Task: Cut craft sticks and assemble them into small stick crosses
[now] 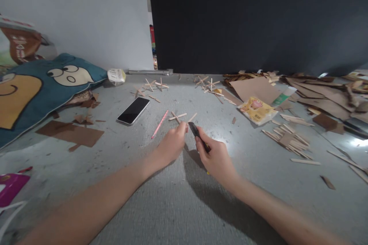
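In the middle of the grey tabletop my left hand (172, 142) is closed on a thin wooden stick (193, 117), whose far end sticks out past the fingertips. My right hand (215, 157) grips a dark utility knife (196, 131), its front end close beside the left fingertips. The blade itself is too small to make out. Just beyond my left hand lie crossed wooden sticks (177, 116). A pink pencil (160, 124) rests to the left of them.
Left lie a phone (133, 110), a cardboard piece (70, 133) and a blue cushion (57, 84). Several stick stars (161, 85) stand at the back. Right are a yellow packet (255, 111), loose sticks (287, 139) and cardboard scraps (322, 95). A dark panel (253, 19) rises behind.
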Tool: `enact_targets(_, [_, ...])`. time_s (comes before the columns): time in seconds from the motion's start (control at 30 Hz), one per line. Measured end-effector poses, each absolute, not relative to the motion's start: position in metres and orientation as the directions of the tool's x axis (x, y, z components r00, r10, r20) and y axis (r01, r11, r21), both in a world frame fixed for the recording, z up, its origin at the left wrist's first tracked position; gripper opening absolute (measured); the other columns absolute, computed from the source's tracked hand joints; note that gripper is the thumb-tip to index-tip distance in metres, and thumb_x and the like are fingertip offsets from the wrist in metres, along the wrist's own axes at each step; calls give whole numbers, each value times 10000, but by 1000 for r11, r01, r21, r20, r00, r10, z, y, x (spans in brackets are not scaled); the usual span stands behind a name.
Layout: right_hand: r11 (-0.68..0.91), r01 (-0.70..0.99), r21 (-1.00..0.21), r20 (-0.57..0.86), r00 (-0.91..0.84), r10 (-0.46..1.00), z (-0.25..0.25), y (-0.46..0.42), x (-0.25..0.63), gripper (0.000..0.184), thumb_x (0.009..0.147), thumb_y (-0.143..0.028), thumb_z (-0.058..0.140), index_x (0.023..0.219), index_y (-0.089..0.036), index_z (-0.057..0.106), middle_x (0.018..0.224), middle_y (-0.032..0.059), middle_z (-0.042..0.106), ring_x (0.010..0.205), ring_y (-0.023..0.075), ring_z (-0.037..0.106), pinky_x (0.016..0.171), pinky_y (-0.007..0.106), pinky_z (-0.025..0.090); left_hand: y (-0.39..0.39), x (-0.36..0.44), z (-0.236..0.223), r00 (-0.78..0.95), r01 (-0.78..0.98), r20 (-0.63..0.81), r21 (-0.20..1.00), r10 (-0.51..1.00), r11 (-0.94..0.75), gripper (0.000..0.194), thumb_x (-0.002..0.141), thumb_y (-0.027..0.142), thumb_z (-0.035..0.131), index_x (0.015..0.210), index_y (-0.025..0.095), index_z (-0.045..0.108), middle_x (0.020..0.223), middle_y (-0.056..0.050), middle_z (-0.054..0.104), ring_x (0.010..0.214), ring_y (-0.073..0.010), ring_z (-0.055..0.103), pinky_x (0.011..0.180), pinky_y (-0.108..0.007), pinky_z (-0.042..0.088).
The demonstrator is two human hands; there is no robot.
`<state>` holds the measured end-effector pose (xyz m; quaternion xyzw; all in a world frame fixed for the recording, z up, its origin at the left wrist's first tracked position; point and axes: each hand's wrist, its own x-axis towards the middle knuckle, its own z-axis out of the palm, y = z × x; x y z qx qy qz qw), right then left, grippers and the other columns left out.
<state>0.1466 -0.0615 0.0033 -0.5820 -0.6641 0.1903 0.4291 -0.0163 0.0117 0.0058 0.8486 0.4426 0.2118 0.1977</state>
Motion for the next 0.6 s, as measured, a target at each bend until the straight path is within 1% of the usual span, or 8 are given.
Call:
enact_targets(0.17, [251,631,-734,336,15,942,9,-59,152,532,974,-358,447,1345,-70,697,595,-9,590,451,105,393,468,225,380,14,-16,6,520,657,196,530,831,-536,319,877,-23,335,1010,213,503,871,-55,660,831,-237,672,729,-327,478])
enact_targets(0.33, [273,649,-710,334,-31,942,12,-56,162,516,971,-364,461,1329,-92,713,562,-44,475,462,98,338,473,213,363,14,-20,11,539,659,171,524,825,-540,333,849,-34,354,1012,207,515,791,-44,631,779,-242,662,702,-330,457])
enact_targets(0.47, [285,637,-717,322,-60,945,13,-55,165,507,969,-375,468,1318,-110,721,599,-28,516,492,107,392,481,211,373,15,-20,9,536,642,199,535,821,-549,307,878,-11,349,1001,212,522,788,-28,617,780,-231,660,710,-328,459])
enact_targets(0.6, [272,611,-743,320,-33,947,14,-56,157,513,972,-369,454,1315,-92,715,629,-11,579,507,110,451,499,205,400,13,-15,1,487,623,213,595,847,-508,259,924,37,349,1012,212,519,845,-38,644,786,-221,655,693,-318,456])
